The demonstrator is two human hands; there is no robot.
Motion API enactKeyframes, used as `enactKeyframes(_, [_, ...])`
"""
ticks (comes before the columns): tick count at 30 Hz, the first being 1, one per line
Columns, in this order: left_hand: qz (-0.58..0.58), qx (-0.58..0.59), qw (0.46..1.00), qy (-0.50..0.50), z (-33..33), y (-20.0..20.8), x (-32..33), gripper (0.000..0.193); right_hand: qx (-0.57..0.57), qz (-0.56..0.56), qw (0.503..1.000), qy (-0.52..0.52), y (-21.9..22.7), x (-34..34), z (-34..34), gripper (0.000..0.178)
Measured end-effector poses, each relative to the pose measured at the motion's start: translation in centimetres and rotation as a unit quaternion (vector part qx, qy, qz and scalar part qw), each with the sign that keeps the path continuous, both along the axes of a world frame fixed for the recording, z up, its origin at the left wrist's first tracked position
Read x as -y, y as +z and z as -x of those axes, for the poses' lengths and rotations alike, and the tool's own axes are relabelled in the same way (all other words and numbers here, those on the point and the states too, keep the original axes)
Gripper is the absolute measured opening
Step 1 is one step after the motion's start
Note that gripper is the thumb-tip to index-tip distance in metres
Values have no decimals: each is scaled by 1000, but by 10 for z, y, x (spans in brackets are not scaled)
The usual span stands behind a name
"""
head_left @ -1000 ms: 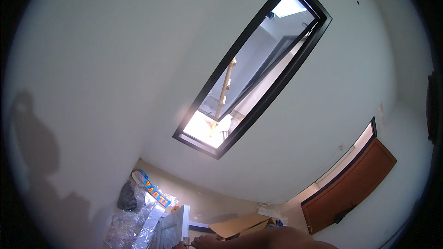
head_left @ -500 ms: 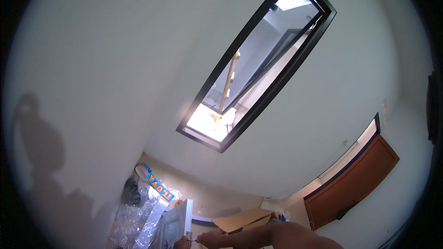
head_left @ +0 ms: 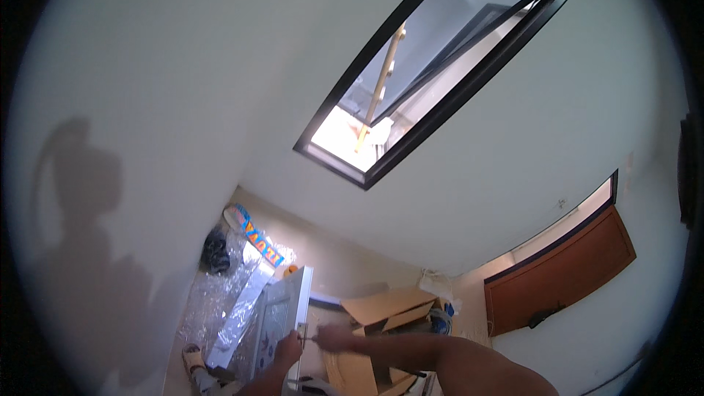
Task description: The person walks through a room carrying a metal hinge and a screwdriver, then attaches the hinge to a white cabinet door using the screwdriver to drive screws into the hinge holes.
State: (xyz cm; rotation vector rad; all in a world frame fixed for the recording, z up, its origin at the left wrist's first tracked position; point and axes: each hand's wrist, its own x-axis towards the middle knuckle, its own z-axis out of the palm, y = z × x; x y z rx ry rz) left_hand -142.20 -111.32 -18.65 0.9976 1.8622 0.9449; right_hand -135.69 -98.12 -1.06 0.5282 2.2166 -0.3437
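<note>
A white panelled door leaf (head_left: 277, 306) stands on its edge low in the view, with a small metal plate (head_left: 302, 330) set in its narrow side. My left hand (head_left: 288, 352) is closed against that side, just by the plate; whatever its fingertips pinch is too small to make out. From the right, my right hand (head_left: 335, 339) is closed round a thin metal tool, like a screwdriver, its handle hidden in the fist. The tool's shaft (head_left: 311, 338) points left at the plate beside my left fingertips.
An open cardboard box (head_left: 385, 306) stands right of the door leaf. Clear plastic wrap (head_left: 207, 315), a black bag (head_left: 215, 251) and a blue printed strip (head_left: 257, 238) lie on the left. A sandalled foot (head_left: 193, 359) is at lower left. A dark-framed window (head_left: 367, 180) and brown door (head_left: 561, 279) are beyond.
The view has tipped downward, so window and wall sit higher and more of the door leaf, box, floor and my arms shows. Both hands stay by the metal plate.
</note>
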Motion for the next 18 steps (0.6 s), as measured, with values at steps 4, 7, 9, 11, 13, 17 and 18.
enactKeyframes(4, [4, 10, 1000, 22, -5, -13, 4, 23, 19, 55, 997, 57, 6, -29, 10, 38])
enactKeyframes(7, [11, 23, 999, 33, -9, -28, 5, 29, -19, 17, 999, -48, -5, -7, -1, 32])
enactKeyframes(9, [24, 46, 998, 41, -13, -40, 8, 40, -103, -53, 988, 98, -17, 14, -13, 22])
enactKeyframes(11, [67, 48, 994, 66, -17, -48, 10, 51, -35, -64, 970, 232, -24, 21, -20, 14])
enactKeyframes(13, [69, 80, 990, 93, -18, -47, 13, 57, -72, -35, 993, 88, -22, 13, -20, 19])
enactKeyframes(17, [46, 126, 984, 116, -7, -27, 18, 43, 27, 181, 952, -244, 8, -6, -1, 21])
enactKeyframes(18, [49, 133, 984, 110, -3, -21, 19, 42, 72, 183, 897, -396, 17, -3, 4, 21])
